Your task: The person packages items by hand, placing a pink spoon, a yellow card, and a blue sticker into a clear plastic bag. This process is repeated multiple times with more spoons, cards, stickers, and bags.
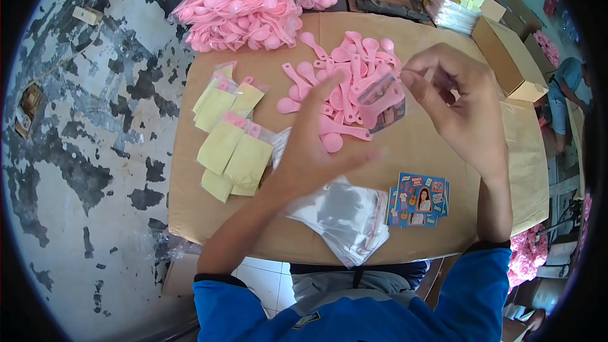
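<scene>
My right hand (462, 101) pinches the edge of a clear plastic bag (380, 107) with a pink measuring spoon and a printed card inside. My left hand (310, 136) is held to the left of that bag, thumb and fingers spread apart, slightly blurred and holding nothing. Beyond the hands, loose pink measuring spoons (354, 57) lie in a heap on the brown table cover (456, 247). Clear empty bags (345, 215) are stacked near the front edge, partly under my left forearm. Right of them is a small pile of blue printed cards (421, 199).
Packed bags with pale yellow backs (234, 152) lie on the left. Large bags of pink spoons (240, 6) are piled at the far left edge. A cardboard box (510, 57) stands at the far right, and another person (570, 88) sits beyond it.
</scene>
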### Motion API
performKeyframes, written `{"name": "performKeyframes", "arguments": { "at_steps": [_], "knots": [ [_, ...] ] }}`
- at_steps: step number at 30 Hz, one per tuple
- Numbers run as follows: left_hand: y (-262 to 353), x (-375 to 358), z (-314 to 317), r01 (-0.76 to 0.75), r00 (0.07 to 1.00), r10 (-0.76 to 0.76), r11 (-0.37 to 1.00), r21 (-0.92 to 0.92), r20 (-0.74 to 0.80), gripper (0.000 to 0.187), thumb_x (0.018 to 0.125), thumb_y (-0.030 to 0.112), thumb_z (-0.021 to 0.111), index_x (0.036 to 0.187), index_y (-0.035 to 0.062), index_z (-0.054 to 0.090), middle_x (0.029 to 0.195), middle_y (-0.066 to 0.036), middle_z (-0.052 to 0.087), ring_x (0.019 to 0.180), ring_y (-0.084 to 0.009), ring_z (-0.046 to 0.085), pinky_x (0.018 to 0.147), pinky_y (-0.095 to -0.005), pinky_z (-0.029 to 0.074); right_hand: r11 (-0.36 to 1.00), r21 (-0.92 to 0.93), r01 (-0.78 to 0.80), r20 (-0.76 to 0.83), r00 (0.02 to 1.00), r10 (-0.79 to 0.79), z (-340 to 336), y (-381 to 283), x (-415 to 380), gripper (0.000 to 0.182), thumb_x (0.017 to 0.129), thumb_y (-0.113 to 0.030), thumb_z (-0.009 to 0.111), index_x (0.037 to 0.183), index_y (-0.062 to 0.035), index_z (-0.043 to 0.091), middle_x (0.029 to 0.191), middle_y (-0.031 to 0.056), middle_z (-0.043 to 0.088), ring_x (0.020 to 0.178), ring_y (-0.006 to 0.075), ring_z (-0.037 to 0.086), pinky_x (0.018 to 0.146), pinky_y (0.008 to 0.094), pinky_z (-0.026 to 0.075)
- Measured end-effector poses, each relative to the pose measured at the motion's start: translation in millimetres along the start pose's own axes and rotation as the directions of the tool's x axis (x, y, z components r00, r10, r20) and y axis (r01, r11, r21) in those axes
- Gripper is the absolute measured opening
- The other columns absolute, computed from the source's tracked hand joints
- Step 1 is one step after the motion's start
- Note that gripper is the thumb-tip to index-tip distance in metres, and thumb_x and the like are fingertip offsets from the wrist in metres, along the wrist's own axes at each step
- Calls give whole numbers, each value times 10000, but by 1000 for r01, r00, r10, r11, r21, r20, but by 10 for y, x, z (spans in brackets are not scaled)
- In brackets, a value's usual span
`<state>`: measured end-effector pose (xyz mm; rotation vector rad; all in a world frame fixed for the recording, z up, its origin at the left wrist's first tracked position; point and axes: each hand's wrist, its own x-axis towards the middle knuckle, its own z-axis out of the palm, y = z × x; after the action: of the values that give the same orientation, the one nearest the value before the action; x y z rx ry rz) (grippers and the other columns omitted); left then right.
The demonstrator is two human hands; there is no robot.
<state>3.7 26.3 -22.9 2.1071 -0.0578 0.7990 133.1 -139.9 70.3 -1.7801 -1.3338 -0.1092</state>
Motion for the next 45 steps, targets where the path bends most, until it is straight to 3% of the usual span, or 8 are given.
{"name": "performKeyframes", "arguments": {
  "at_steps": [6,9,12,19,25,30,42,45],
  "knots": [
    [47,-135,222,149,973,-146,989,-3,179,584,834,123,693,1317,-31,402,1255,-150,532,1182,-268,522,1007,-373,391,949,315,15,-11,1000,-12,160,-18,-59,115,932,-76,551,1000,9,587,879,10,588,701,66,490,626,201,402],
    [69,-144,157,387,919,-274,767,-513,283,478,880,28,591,1312,-30,395,1233,-133,536,1103,-213,564,951,-342,443,949,313,-27,-142,987,75,128,54,60,257,956,-160,528,1163,-8,539,1014,26,579,917,80,549,749,221,439],
    [135,-117,57,535,842,-308,578,-616,443,408,904,19,576,1278,-35,423,1192,-80,558,1091,-140,552,937,-309,450,941,337,0,-110,993,39,282,253,88,236,918,-156,597,1107,-15,594,869,44,601,738,64,533,628,223,429],
    [191,-53,-73,519,855,-409,704,-485,320,320,1000,206,470,1248,6,498,1035,-60,625,900,-91,599,753,-237,492,900,379,-218,302,948,102,306,369,51,165,885,-68,622,1043,-26,637,732,13,601,646,52,528,590,217,426],
    [271,-44,-21,431,895,-421,724,-539,150,359,1012,200,428,1309,5,479,993,-51,630,767,-63,587,658,-212,486,945,-138,296,-92,946,-310,393,276,57,169,779,-76,710,946,-85,684,869,37,617,763,174,578,686,304,468],
    [333,-69,31,408,909,-399,792,-454,122,427,1006,175,427,1391,-10,397,838,-36,609,702,-37,544,625,-209,463,847,-310,432,4,891,-454,433,291,20,156,730,-185,734,870,-122,705,861,25,625,898,215,590,793,349,472],
    [224,-95,-48,450,873,-417,888,-89,252,405,972,89,447,1371,15,451,696,58,475,555,-10,378,482,-196,286,824,-405,396,149,918,-369,490,406,-11,110,725,-153,682,757,-57,639,772,95,629,835,217,605,720,335,491],
    [194,-43,-54,375,915,-349,921,-106,203,408,980,141,435,1358,-14,445,660,-1,451,541,-44,362,468,-238,310,986,-63,151,-38,987,-154,475,442,5,100,789,-131,642,792,-34,619,746,71,605,733,190,579,690,309,476]
  ]
}}
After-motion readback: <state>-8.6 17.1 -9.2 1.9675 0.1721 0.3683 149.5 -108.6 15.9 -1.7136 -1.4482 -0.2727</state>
